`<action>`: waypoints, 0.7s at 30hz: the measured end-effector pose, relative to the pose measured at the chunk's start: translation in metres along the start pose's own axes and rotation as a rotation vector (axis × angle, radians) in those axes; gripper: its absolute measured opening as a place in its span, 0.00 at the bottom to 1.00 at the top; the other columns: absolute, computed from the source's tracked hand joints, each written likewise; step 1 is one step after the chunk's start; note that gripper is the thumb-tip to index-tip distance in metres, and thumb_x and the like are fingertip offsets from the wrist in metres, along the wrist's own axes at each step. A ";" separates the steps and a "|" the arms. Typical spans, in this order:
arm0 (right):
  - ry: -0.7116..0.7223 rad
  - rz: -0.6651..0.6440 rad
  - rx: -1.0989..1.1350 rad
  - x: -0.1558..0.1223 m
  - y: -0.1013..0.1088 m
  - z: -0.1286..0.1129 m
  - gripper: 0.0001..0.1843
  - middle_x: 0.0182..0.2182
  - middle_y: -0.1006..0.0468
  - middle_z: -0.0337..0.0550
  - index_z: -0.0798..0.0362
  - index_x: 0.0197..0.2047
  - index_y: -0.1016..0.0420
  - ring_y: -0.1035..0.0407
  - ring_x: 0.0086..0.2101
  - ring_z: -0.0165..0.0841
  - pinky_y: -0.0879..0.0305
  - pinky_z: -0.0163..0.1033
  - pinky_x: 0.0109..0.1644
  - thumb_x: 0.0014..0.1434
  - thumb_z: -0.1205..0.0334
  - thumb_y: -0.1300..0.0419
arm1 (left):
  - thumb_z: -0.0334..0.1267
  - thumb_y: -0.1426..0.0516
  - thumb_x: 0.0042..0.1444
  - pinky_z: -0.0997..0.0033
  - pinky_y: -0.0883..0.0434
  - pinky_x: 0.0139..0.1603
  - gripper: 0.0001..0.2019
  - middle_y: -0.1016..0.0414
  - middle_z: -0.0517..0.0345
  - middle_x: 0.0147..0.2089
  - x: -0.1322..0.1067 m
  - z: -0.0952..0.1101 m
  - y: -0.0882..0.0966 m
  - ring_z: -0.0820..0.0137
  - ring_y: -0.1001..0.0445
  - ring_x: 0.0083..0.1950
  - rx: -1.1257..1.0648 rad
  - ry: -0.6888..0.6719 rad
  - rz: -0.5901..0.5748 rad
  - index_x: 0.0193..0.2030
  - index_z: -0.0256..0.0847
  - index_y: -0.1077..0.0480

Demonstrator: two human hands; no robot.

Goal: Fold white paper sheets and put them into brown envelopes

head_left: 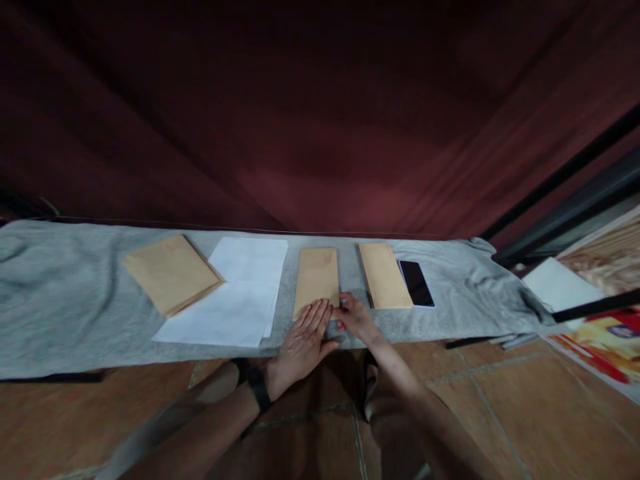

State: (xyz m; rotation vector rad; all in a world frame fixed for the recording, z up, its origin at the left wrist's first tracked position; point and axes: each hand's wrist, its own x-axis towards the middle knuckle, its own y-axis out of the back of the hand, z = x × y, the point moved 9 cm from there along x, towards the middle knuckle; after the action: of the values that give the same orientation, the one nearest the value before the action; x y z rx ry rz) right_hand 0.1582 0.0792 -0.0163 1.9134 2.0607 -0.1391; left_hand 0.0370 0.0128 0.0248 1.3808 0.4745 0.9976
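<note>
A brown envelope (317,275) lies in the middle of a grey cloth (60,300). My left hand (303,343) rests flat on its near end, fingers stretched out together. My right hand (353,315) touches the envelope's near right corner with bent fingers pinched at the edge. A black band sits on my left wrist.
A stack of brown envelopes (170,272) lies at the left, white sheets of paper (235,293) beside it. Another brown envelope (384,275) and a dark phone (417,283) lie at the right. A dark red curtain hangs behind. Tiled floor is below; printed paper (600,333) lies far right.
</note>
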 end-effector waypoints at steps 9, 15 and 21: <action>-0.030 -0.010 -0.009 -0.001 0.000 -0.004 0.15 0.17 0.31 0.25 0.48 0.44 0.30 0.36 0.16 0.27 0.37 0.32 0.18 0.51 0.67 0.39 | 0.55 0.52 0.67 0.48 0.40 0.72 0.37 0.43 0.30 0.73 -0.018 -0.034 0.003 0.51 0.46 0.76 0.082 0.209 0.083 0.72 0.25 0.44; -0.022 -0.004 0.065 0.003 0.002 -0.001 0.18 0.18 0.32 0.23 0.48 0.44 0.32 0.37 0.16 0.25 0.36 0.31 0.18 0.48 0.63 0.37 | 0.49 0.52 0.67 0.45 0.37 0.69 0.30 0.35 0.30 0.69 -0.021 -0.062 0.012 0.49 0.37 0.72 -0.060 0.354 0.146 0.68 0.28 0.38; 0.039 -0.044 0.218 0.003 0.006 -0.015 0.24 0.18 0.32 0.23 0.49 0.47 0.34 0.36 0.18 0.27 0.35 0.32 0.21 0.46 0.56 0.34 | 0.51 0.42 0.59 0.59 0.23 0.48 0.34 0.24 0.43 0.58 -0.010 -0.097 0.015 0.61 0.21 0.49 -0.741 0.623 0.280 0.69 0.39 0.41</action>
State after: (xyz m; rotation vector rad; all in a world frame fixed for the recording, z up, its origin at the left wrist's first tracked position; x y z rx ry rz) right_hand 0.1617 0.0865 -0.0025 2.0094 2.1924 -0.3535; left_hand -0.0490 0.0599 0.0182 0.4574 0.3068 1.6385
